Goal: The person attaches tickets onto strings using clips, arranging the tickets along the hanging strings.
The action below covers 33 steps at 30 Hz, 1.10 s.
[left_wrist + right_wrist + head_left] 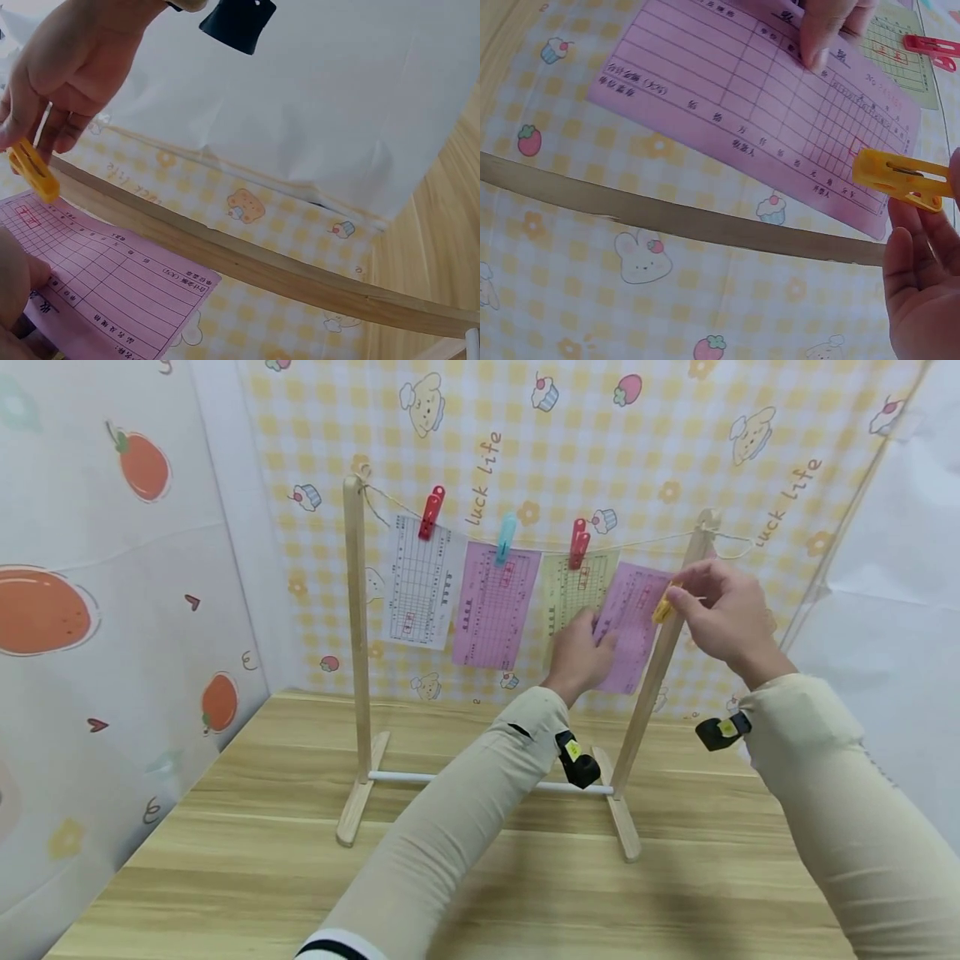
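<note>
My left hand (581,652) pinches the left side of a pink printed slip (628,639) that tilts beside the right post. My right hand (726,614) holds a yellow clothespin (663,608) at the slip's upper right edge. In the right wrist view the clothespin (900,176) overlaps the corner of the slip (742,90); whether it bites the paper I cannot tell. A string (652,539) runs above. From it hang a white slip (426,585) under a red clothespin (431,513), another pink slip (495,610) under a blue one (506,538), and a yellow-green slip (573,585) under red clothespins (578,545).
A wooden frame holds the string between its left post (357,635) and right post (654,685). A white rod (401,776) joins the posts low down. The frame's feet (622,831) stand on a wooden table (225,860), before a checked backdrop (480,410).
</note>
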### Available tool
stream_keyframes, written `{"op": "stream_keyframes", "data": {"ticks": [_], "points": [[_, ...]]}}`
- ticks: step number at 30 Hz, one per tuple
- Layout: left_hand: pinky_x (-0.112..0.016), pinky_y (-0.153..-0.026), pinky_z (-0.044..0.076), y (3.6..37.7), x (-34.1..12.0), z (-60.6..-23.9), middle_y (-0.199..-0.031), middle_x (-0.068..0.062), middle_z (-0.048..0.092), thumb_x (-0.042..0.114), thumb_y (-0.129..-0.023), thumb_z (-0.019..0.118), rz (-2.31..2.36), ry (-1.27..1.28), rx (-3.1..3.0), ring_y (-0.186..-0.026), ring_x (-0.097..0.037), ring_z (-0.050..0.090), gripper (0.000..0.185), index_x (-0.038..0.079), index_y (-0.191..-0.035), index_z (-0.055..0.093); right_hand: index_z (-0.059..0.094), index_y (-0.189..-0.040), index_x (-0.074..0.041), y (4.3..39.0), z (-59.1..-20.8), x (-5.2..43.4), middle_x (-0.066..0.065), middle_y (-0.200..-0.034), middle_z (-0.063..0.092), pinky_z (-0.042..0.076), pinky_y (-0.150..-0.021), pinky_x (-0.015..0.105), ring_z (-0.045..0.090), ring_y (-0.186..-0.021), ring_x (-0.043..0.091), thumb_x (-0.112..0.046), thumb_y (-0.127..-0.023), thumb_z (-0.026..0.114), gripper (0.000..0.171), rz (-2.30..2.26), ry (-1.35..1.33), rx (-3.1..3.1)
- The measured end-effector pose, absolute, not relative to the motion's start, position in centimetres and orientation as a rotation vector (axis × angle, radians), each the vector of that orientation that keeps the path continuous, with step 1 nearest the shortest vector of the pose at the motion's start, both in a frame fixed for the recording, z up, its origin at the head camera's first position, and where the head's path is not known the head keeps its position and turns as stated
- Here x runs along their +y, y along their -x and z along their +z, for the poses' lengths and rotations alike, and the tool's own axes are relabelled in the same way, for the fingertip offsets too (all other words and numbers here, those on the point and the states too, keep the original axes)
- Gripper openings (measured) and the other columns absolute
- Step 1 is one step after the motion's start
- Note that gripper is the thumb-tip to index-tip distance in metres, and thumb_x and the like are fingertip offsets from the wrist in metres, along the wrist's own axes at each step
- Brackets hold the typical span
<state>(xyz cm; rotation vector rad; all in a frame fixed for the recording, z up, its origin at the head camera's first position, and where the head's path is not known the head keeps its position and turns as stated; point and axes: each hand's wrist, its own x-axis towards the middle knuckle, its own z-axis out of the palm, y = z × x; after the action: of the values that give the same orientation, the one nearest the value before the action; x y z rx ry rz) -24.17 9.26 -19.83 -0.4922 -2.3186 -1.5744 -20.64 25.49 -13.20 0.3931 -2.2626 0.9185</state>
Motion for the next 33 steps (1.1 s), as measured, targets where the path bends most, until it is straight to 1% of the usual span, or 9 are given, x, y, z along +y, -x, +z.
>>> {"op": "stream_keyframes", "data": {"ticks": [3,6,9,15,20,23,27,31,33], "points": [[-0.022,-0.066,0.049,24.3,9.6,-19.6,-0.099,-0.003,0.065,0.019,-0.097,0.060,-1.569,0.483,-2.305,-0.082,-0.012,0.060,0.022,0.010,-0.117,0.057,0.064,-0.099,-0.001,20.9,-12.4,25.3,-0.007,-0.084,0.064,0.045,-0.065,0.012,0.058,-0.071,0.001,-0.007,-0.091,0.065,0.011,0.943,-0.395,-2.181],[-0.021,-0.065,0.049,24.3,9.8,-19.4,-0.098,-0.002,0.064,0.020,-0.097,0.060,-1.572,0.473,-2.295,-0.081,-0.011,0.060,0.022,0.010,-0.117,0.057,0.063,-0.091,-0.005,21.1,-11.6,25.1,-0.010,-0.084,0.062,0.046,-0.068,0.013,0.059,-0.074,0.003,-0.002,-0.089,0.066,0.005,1.008,-0.414,-2.096],[-0.021,-0.063,0.049,24.4,10.0,-19.2,-0.095,-0.002,0.064,0.021,-0.097,0.061,-1.594,0.460,-2.278,-0.079,-0.011,0.059,0.021,0.011,-0.115,0.058,0.059,-0.083,-0.010,21.3,-10.9,24.8,-0.009,-0.088,0.063,0.047,-0.068,0.015,0.060,-0.075,0.005,0.001,-0.088,0.066,0.014,1.065,-0.427,-2.021],[-0.022,-0.061,0.048,24.3,10.4,-18.6,-0.094,-0.001,0.064,0.021,-0.096,0.061,-1.606,0.451,-2.255,-0.077,-0.011,0.059,0.017,0.012,-0.111,0.057,0.050,-0.073,-0.006,21.5,-9.0,24.1,-0.008,-0.085,0.065,0.050,-0.068,0.015,0.064,-0.079,0.009,0.008,-0.086,0.063,0.024,1.144,-0.403,-1.900],[-0.021,-0.062,0.046,24.3,10.6,-18.2,-0.095,-0.002,0.065,0.021,-0.096,0.062,-1.575,0.464,-2.235,-0.078,-0.011,0.059,0.016,0.010,-0.108,0.058,0.042,-0.066,-0.004,21.6,-7.3,23.8,-0.010,-0.078,0.068,0.045,-0.058,0.015,0.066,-0.080,0.007,0.008,-0.085,0.064,0.031,1.197,-0.327,-1.854],[-0.021,-0.063,0.046,24.4,10.8,-18.1,-0.094,-0.002,0.064,0.020,-0.096,0.062,-1.586,0.475,-2.228,-0.079,-0.011,0.059,0.016,0.010,-0.108,0.058,0.040,-0.064,-0.004,21.8,-6.5,23.7,-0.012,-0.076,0.069,0.043,-0.059,0.017,0.066,-0.079,0.004,0.006,-0.085,0.066,0.035,1.174,-0.295,-1.856],[-0.021,-0.063,0.047,24.4,10.9,-18.2,-0.095,-0.003,0.064,0.020,-0.096,0.062,-1.605,0.482,-2.219,-0.079,-0.012,0.059,0.017,0.009,-0.109,0.058,0.039,-0.063,-0.004,22.2,-5.7,23.6,-0.013,-0.076,0.069,0.046,-0.067,0.018,0.066,-0.079,0.002,0.003,-0.087,0.068,0.038,1.132,-0.303,-1.857],[-0.021,-0.065,0.048,24.6,10.9,-18.4,-0.097,-0.003,0.064,0.019,-0.096,0.062,-1.608,0.463,-2.222,-0.081,-0.012,0.059,0.020,0.009,-0.112,0.058,0.039,-0.065,-0.003,22.6,-5.2,23.6,-0.014,-0.075,0.068,0.048,-0.064,0.015,0.066,-0.080,0.003,0.003,-0.087,0.068,0.037,1.190,-0.315,-1.885],[-0.021,-0.066,0.048,24.7,11.0,-18.5,-0.097,-0.003,0.064,0.019,-0.096,0.062,-1.615,0.457,-2.226,-0.082,-0.013,0.059,0.020,0.009,-0.113,0.058,0.039,-0.065,-0.002,22.8,-4.9,23.7,-0.014,-0.074,0.068,0.049,-0.065,0.014,0.066,-0.080,0.004,0.004,-0.087,0.067,0.036,1.231,-0.315,-1.903]]}}
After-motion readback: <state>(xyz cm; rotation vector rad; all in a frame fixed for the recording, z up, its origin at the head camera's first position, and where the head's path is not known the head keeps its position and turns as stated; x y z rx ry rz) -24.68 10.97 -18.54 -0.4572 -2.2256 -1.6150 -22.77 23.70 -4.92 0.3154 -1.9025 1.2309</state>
